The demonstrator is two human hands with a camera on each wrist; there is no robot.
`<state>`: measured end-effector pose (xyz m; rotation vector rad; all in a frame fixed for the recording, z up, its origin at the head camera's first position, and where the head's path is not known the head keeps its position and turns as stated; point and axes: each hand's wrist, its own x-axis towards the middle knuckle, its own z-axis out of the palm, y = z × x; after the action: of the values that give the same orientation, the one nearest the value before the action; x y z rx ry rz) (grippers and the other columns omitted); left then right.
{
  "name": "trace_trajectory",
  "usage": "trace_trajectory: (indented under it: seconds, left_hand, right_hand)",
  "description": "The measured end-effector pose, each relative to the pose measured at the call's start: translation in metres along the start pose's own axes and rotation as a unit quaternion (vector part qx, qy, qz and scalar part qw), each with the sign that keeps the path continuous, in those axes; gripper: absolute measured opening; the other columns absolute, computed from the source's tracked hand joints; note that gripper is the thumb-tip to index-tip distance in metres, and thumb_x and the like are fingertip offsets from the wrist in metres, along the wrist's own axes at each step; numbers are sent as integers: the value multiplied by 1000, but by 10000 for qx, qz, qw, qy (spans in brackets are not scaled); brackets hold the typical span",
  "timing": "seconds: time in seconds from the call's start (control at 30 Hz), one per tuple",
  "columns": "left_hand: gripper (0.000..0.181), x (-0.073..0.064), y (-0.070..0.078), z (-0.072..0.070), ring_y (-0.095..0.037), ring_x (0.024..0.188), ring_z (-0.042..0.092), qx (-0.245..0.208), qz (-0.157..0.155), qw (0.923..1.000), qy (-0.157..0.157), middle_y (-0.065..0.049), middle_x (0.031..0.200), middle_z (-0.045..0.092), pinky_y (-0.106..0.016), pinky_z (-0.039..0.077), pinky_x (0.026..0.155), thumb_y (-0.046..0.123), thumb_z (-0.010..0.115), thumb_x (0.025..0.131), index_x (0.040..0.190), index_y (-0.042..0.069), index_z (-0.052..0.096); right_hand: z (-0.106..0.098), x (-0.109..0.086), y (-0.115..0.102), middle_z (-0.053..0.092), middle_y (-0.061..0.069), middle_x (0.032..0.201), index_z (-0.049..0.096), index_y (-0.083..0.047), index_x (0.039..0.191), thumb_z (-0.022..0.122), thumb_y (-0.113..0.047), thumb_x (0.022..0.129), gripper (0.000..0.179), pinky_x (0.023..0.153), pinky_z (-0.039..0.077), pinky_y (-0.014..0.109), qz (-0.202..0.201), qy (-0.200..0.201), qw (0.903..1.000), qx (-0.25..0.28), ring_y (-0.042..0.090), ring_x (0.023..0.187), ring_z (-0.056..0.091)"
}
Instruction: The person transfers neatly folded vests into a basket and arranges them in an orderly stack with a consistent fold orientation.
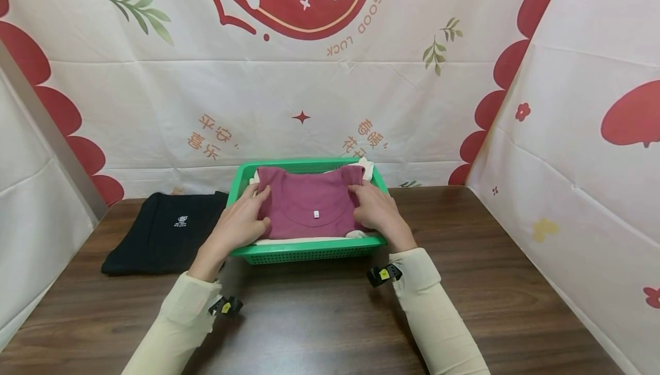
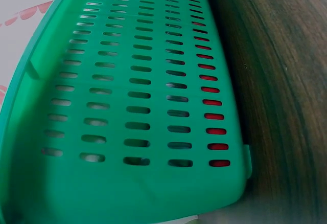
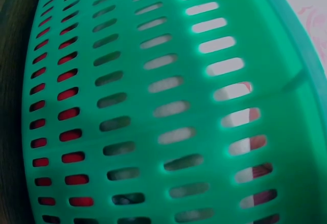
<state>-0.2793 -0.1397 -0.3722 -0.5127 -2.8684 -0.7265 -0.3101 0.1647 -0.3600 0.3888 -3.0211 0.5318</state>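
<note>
A folded mauve T-shirt [image 1: 314,203] with a small white neck label lies on top of pale clothing in a green plastic basket [image 1: 309,246]. My left hand [image 1: 239,220] rests on the shirt's left side, thumb and forefinger spread apart over the cloth. At the opposite side, my right hand [image 1: 376,209] touches the shirt's right edge, its other fingers partly hidden. Both wrist views show only the slotted basket wall [image 2: 153,193], also close up on the right [image 3: 286,147], and no hand. Red and whitish cloth shows through the slots.
A folded black garment [image 1: 165,235] with a small white print lies on the wooden table [image 1: 309,318], left of the basket. Behind the table hangs a white printed cloth [image 1: 289,94], with another cloth side [image 1: 582,192] along the right edge.
</note>
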Motion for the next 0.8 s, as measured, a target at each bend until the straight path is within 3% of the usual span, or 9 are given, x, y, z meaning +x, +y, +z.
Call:
trace_trajectory:
  seconds: [0.3,0.57,0.8]
  left_hand:
    - [68,0,-1,2,-37,125,58,224,-37,9997,-34,-26,163,32,-44,52,75,13,63,94,156,-1,40]
    - [63,1,-3,4,-39,127,58,317,141,9994,55,-27,160,35,-49,55,81,10,62,95,154,-3,44]
    - [61,0,-1,3,-39,128,56,318,85,9994,57,-28,159,37,-49,55,82,10,62,95,153,-3,45]
  right_hand:
    - [1,0,0,59,15,141,54,-5,149,64,-7,90,60,87,51,44,-25,91,10000,0,28,113,55]
    - [-1,-2,3,58,18,138,60,-2,142,64,-9,90,52,91,54,47,-40,56,9999,126,30,114,55]
    - [-3,-2,6,60,22,135,64,4,135,66,-6,88,48,99,53,51,-83,214,9993,288,33,118,55]
